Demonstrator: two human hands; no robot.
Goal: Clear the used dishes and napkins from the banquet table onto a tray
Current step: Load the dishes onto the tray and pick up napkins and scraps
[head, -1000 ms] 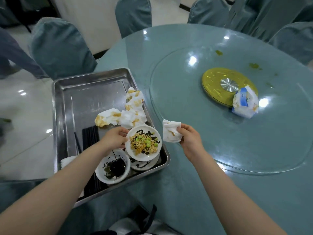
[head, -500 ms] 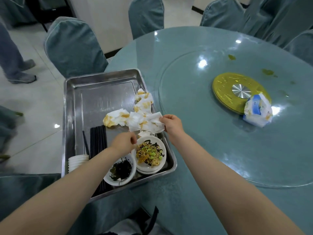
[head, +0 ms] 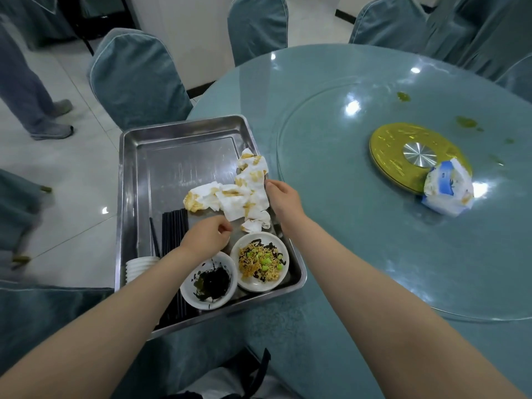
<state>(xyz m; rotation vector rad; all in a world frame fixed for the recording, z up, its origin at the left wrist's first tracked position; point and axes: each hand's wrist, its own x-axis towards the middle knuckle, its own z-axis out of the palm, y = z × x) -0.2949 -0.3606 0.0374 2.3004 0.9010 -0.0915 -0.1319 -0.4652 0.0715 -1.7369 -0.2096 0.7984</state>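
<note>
Napkins [head: 244,194], stained, heaped mid-tray beside the right rim; tray [head: 178,145] at near left table edge. Right hand [head: 283,197] at the heap's right edge, pinch or release not discernible. Left hand [head: 207,236] loosely curled, empty, above bowls [head: 259,264]. Step: depositing napkins. Next, probably: far-right reach for wrapper [head: 447,188] on turntable.

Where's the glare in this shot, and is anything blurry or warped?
Head view: ceiling lights glare on the glass turntable and table; the left edge by the floor is motion-blurred; wide-angle distortion bends the chairs; the tray stays sharp.
</note>
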